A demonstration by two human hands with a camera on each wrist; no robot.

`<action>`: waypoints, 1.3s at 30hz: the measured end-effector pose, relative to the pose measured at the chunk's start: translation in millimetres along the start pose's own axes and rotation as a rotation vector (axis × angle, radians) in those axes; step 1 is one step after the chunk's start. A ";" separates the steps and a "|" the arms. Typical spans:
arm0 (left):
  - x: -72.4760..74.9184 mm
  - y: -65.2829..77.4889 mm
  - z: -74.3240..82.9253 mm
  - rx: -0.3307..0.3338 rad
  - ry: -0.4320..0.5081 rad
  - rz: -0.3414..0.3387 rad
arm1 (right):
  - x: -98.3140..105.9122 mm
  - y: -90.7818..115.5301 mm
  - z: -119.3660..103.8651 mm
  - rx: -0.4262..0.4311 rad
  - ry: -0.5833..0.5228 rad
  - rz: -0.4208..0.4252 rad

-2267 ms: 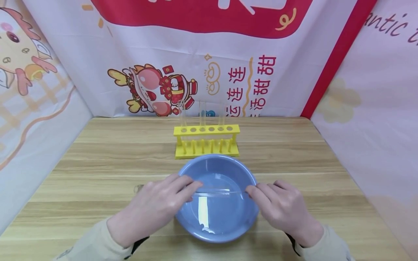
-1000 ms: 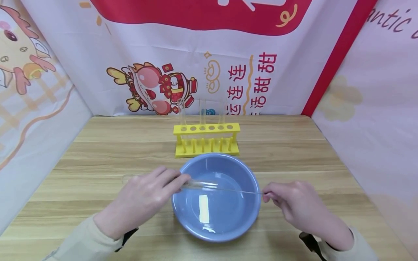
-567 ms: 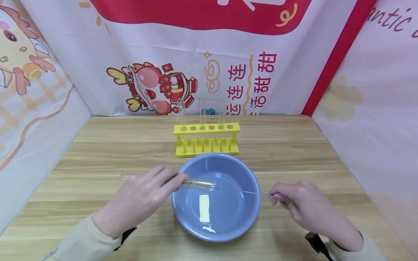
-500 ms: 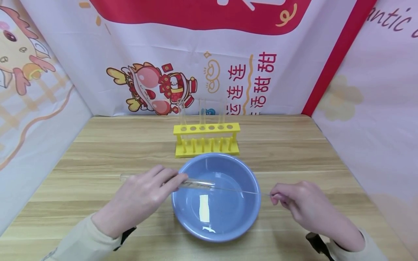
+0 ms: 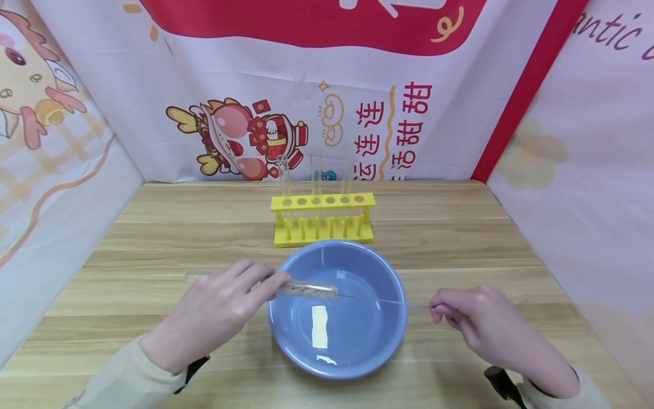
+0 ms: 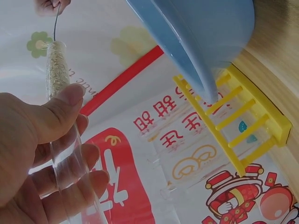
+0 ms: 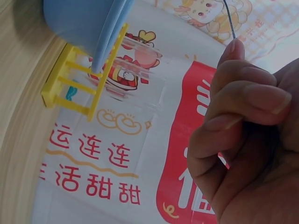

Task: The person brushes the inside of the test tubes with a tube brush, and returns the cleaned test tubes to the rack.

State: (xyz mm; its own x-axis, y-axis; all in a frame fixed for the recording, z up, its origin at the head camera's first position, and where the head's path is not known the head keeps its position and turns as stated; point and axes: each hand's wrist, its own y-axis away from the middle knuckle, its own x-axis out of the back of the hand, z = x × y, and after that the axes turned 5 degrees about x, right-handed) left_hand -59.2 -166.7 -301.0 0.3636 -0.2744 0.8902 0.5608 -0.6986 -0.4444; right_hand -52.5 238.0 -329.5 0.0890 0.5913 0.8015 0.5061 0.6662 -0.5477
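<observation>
My left hand [image 5: 219, 309] grips a clear glass test tube [image 5: 309, 289], held nearly level over the left part of a blue basin [image 5: 357, 341]. In the left wrist view the thumb lies along one side of the tube and the fingers curl round the other. Pale bristles of a test tube brush [image 6: 57, 70] fill the tube near its mouth. The brush's thin twisted wire runs out across the basin to my right hand [image 5: 487, 325], which pinches its end with curled fingers just beyond the basin's right rim.
Behind the basin stands a yellow test tube rack [image 5: 323, 203] with 3 clear tubes upright in it. Wooden tabletop [image 5: 460, 238] spreads around both. Printed cloth [image 5: 230, 62] hangs at the back and along both sides.
My right hand has moved right, away from the left, drawing more wire out of the tube. The bristles now sit near the tube's mouth. My left hand has shifted slightly left with the tube.
</observation>
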 end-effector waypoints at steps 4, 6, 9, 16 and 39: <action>-0.1 0.3 -0.2 0.007 -0.007 -0.008 | 1.3 2.0 0.8 -0.010 -0.002 -0.015; 0.1 0.2 -0.2 0.011 -0.007 -0.015 | 2.0 2.9 1.4 -0.017 -0.006 -0.025; 0.5 0.1 -0.1 0.014 -0.006 -0.021 | 2.8 4.2 2.6 -0.020 -0.008 -0.032; -0.4 0.6 -0.2 0.004 0.010 0.020 | -2.0 3.2 -1.6 0.037 0.129 0.084; -4.6 -4.6 18.1 -0.078 0.100 0.061 | -14.5 -23.2 -15.0 0.564 0.486 0.430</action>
State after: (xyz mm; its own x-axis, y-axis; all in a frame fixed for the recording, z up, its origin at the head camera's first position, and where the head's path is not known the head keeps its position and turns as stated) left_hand -50.0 -150.3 -304.9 0.3169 -0.3795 0.8692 0.4788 -0.7271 -0.4920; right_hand -52.7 207.1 -324.8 0.5982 0.6695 0.4403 -0.1461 0.6313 -0.7616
